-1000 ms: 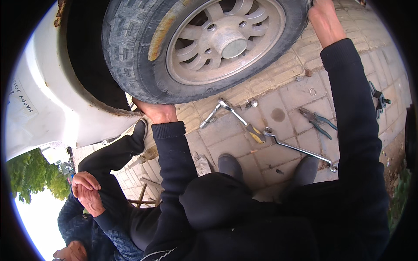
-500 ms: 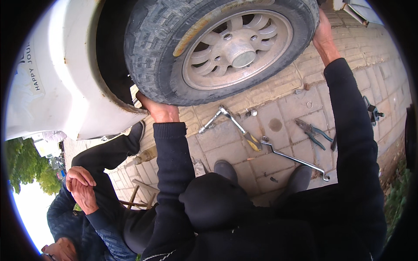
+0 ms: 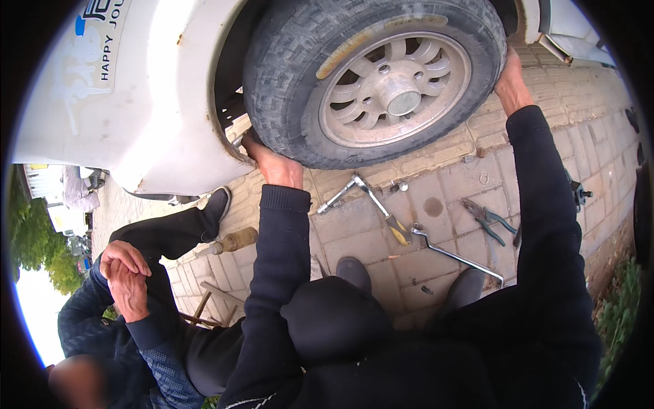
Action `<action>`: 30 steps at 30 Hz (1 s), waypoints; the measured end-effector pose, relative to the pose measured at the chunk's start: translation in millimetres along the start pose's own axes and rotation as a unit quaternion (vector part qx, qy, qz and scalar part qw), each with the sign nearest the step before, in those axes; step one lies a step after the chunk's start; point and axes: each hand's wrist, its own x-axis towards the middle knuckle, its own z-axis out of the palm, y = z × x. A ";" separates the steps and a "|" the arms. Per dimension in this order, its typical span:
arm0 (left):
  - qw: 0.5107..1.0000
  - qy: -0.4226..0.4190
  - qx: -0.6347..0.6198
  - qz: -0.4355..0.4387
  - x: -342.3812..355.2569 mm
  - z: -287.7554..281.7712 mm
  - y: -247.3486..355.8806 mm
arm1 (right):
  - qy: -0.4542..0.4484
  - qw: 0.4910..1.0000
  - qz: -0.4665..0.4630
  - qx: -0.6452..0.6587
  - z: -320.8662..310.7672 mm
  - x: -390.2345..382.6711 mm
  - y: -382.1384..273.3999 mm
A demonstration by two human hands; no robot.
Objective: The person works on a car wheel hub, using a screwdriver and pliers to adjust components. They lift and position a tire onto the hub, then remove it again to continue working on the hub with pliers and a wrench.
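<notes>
A dirty wheel with a knobbly black tyre (image 3: 283, 102) and pale spoked rim (image 3: 400, 102) hangs at the wheel arch of a white, rust-spotted vehicle body (image 3: 129, 109). My left hand (image 3: 279, 163) grips the tyre low on its left side, fingertips partly hidden beneath it. My right hand (image 3: 512, 82) holds the tyre's right edge, fingers mostly behind the rubber. On the paving below lie a ratchet (image 3: 355, 180) with a socket extension, a yellow-handled tool (image 3: 398, 230), pliers (image 3: 487, 217) and a long ring spanner (image 3: 456, 258).
Another person (image 3: 150, 354) sits at lower left with hands (image 3: 128, 290) clasped, one leg stretched toward the vehicle. A yellowish cylindrical object (image 3: 237, 240) and wooden frame (image 3: 204, 303) are beside them. A dark metal tool (image 3: 578, 192) lies right; plants (image 3: 616, 307) edge the paving.
The tyre and both my hands have shifted right in the view. The vehicle body has shifted right too, and the gap between tyre and arch on the left looks narrower.
</notes>
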 end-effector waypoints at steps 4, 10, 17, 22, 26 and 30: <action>0.997 0.063 -0.001 -0.048 0.0 3.2 0.0 | -0.017 1.000 -0.004 -0.021 -14.9 26.6 -1.9; 0.995 0.075 0.059 0.010 16.5 5.3 0.5 | -0.110 0.992 -0.019 0.058 -48.8 59.3 26.9; 0.995 0.062 0.074 0.029 16.9 6.9 -0.7 | -0.099 0.990 0.015 0.099 -37.4 70.9 27.3; 0.991 0.059 0.090 0.074 9.4 1.2 -5.7 | -0.114 0.987 0.015 0.114 -18.4 60.1 26.0; 0.993 0.029 0.098 0.054 19.3 -7.7 -11.9 | -0.132 0.984 0.010 0.122 -11.3 54.6 20.5; 0.997 0.065 0.042 0.013 21.9 -12.6 -17.4 | -0.155 0.979 0.003 0.136 -3.3 47.1 12.7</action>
